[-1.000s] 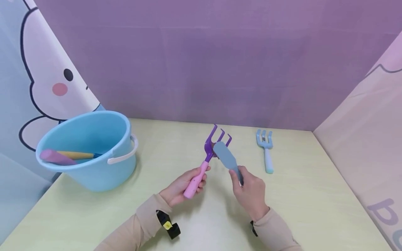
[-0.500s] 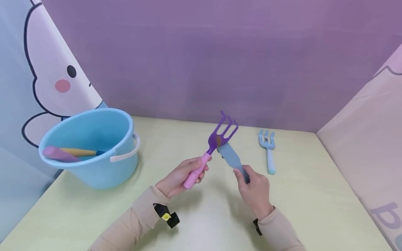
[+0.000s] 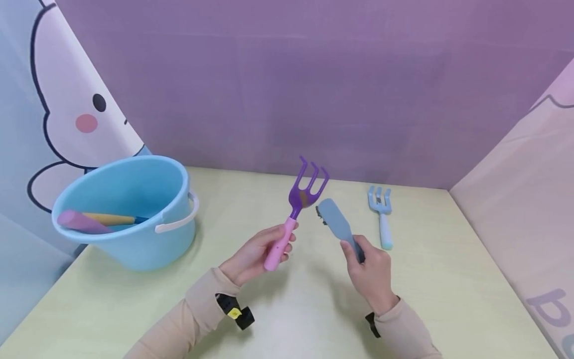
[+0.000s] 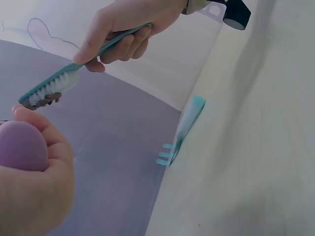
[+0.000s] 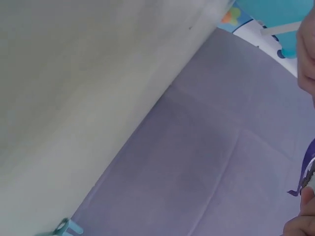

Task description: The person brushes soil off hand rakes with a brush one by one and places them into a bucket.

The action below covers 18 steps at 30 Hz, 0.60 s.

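Note:
My left hand (image 3: 256, 253) grips the pink handle of a purple three-pronged hand rake (image 3: 296, 198), held up above the table with its prongs pointing away. A brown smear marks the rake's head. In my right hand (image 3: 370, 271) is a blue-grey brush (image 3: 336, 220), gripped by its handle, its flat back facing up. The left wrist view shows its white bristles (image 4: 59, 86), dirty brown at the tip. The brush head is a little to the right of the rake, apart from it in the head view.
A light blue bucket (image 3: 177, 244) stands tilted at the left, with a pink-handled tool (image 3: 82, 222) and a yellow-handled tool (image 3: 109, 219) inside. A small light blue rake (image 3: 384, 227) lies on the table (image 3: 448, 279) at the right. A purple backdrop (image 3: 287, 99) rises behind.
The brush was over the rake's head, then at its lower right edge; now it is drawn away to the right. The rake has turned its smeared face into view and shifted slightly left.

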Tool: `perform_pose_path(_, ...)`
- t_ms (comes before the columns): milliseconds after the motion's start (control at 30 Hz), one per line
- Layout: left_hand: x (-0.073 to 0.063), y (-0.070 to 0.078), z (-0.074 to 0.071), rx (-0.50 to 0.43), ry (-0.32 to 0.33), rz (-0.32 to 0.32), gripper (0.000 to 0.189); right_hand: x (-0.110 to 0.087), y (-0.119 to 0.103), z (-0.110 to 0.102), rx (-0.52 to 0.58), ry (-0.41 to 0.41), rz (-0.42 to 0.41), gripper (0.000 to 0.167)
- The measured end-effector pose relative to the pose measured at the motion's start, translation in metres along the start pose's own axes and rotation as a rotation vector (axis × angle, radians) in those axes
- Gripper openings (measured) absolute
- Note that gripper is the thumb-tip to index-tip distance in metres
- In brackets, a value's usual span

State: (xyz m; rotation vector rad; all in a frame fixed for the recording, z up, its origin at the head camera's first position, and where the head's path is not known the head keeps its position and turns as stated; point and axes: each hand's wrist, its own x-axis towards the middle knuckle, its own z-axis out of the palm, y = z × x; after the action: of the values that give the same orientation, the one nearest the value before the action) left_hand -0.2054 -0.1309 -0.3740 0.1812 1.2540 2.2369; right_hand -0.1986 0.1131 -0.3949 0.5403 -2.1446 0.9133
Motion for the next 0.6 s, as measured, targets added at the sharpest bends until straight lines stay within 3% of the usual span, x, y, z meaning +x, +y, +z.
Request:
perform_pose_path(300,0.0,-0.006,-0.002,-0.149,-0.041,-0.003,0.034,0.004,-0.008,0.007,0.116,0.028,-0.008,0.013)
perform_pose_path(600,-0.002,-0.013,0.002,-0.123,-0.18,-0.029,0.029,0.009,-0.016,0.017,0.151,0.051,-0.074,0.029)
